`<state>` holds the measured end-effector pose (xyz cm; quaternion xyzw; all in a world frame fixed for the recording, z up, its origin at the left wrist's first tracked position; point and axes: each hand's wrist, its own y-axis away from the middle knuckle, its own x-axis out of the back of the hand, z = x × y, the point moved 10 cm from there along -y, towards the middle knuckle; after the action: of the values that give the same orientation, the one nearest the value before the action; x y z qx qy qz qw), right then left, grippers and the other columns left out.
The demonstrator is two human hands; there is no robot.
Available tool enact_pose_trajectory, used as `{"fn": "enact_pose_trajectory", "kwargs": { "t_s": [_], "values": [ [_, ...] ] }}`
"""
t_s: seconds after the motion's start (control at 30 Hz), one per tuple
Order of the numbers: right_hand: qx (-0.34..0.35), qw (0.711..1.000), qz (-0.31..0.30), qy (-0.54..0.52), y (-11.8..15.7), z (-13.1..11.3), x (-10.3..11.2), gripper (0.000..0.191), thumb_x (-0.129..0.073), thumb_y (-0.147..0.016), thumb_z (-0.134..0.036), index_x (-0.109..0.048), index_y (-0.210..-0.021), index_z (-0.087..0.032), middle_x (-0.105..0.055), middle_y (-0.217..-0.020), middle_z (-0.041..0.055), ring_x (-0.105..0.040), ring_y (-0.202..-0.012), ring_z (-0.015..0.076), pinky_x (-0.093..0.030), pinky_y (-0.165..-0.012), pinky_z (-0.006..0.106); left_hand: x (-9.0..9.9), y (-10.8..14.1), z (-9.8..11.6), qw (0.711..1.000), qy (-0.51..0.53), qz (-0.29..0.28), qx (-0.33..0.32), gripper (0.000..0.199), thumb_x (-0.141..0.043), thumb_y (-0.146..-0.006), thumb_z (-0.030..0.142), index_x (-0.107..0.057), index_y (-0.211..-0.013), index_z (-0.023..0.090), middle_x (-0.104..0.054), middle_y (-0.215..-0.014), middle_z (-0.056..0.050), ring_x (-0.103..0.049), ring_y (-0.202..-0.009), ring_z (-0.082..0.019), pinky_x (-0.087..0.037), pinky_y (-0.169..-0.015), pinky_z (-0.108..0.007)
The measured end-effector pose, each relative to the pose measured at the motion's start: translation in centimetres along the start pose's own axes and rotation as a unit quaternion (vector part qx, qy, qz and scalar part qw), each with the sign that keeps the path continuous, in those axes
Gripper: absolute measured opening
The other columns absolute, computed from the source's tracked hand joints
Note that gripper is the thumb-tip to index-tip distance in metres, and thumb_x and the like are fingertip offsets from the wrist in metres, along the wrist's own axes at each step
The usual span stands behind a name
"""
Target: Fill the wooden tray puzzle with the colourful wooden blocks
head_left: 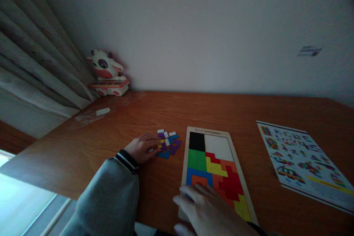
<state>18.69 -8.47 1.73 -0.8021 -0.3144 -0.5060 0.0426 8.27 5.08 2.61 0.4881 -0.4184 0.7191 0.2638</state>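
A wooden puzzle board (186,162) lies on the table, partly filled with black, green, blue, orange, red and yellow pieces; a pale area at its upper right has no pieces. My right hand (206,206) is over the board's near part, fingers apart, hiding what lies beneath. Left of the board is a loose pile of purple, blue, white and yellow pieces (173,149). At the pile's left edge rests my left hand (142,148), its fingertips touching the pieces; whether it grips one is hidden.
A printed sheet of colourful patterns (304,162) lies on the table (221,108) at the right. A toy cow with a keyboard (109,73) sits at the back left near the curtain (35,51). A small white strip (103,111) lies in front of it.
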Motion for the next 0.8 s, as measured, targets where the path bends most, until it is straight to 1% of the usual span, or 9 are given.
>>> {"fn": "enact_pose_trajectory", "kwargs": {
  "t_s": [0.17,0.3,0.4,0.53,0.8],
  "values": [
    [-0.03,0.999,-0.019,-0.026,0.42,0.61,0.3,0.037,-0.065,-0.084,-0.035,-0.066,-0.118,-0.02,-0.064,-0.124,0.0118,-0.06,-0.112,0.0343,-0.047,-0.096,0.053,-0.05,0.04,-0.25,1.0,0.007,0.001,0.001,0.024,-0.056,-0.093,0.032,-0.069,-0.109,0.019,-0.07,-0.109,-0.009,-0.067,-0.098,-0.021,-0.055,-0.088,-0.035],
    [-0.035,0.998,-0.034,-0.031,0.41,0.71,0.14,0.038,-0.064,-0.085,-0.034,-0.065,-0.12,-0.021,-0.064,-0.125,0.0108,-0.059,-0.113,0.0335,-0.046,-0.098,0.053,0.04,0.05,-0.4,1.0,-0.006,0.004,0.01,0.025,-0.053,-0.095,0.032,-0.07,-0.109,0.02,-0.07,-0.109,-0.009,-0.067,-0.097,-0.021,-0.055,-0.087,-0.035],
    [-0.039,0.998,-0.033,-0.032,0.32,0.77,0.15,0.038,-0.064,-0.084,-0.035,-0.065,-0.12,-0.022,-0.064,-0.126,0.0105,-0.059,-0.113,0.0338,-0.046,-0.098,0.054,-0.07,0.04,-0.56,1.0,-0.012,0.005,0.017,0.027,-0.053,-0.095,0.035,-0.07,-0.11,0.021,-0.069,-0.11,-0.01,-0.067,-0.098,-0.022,-0.055,-0.088,-0.037],
    [-0.044,0.998,-0.03,-0.033,0.39,0.82,0.19,0.038,-0.064,-0.084,-0.035,-0.065,-0.12,-0.022,-0.063,-0.127,0.0108,-0.059,-0.114,0.034,-0.045,-0.098,0.054,-0.47,-0.11,-0.7,0.999,-0.021,-0.002,0.034,0.033,-0.06,-0.09,0.045,-0.07,-0.11,0.021,-0.068,-0.113,-0.011,-0.067,-0.098,-0.024,-0.055,-0.088,-0.038],
    [-0.037,0.998,-0.018,-0.046,0.65,0.99,0.38,0.037,-0.062,-0.085,-0.033,-0.065,-0.121,-0.021,-0.064,-0.125,0.0107,-0.058,-0.114,0.0326,-0.043,-0.1,0.053,-0.61,-0.48,-0.54,0.999,-0.008,-0.005,0.05,0.031,-0.061,-0.089,0.04,-0.068,-0.111,0.02,-0.071,-0.109,-0.009,-0.068,-0.099,-0.023,-0.056,-0.088,-0.036]
  ]
}}
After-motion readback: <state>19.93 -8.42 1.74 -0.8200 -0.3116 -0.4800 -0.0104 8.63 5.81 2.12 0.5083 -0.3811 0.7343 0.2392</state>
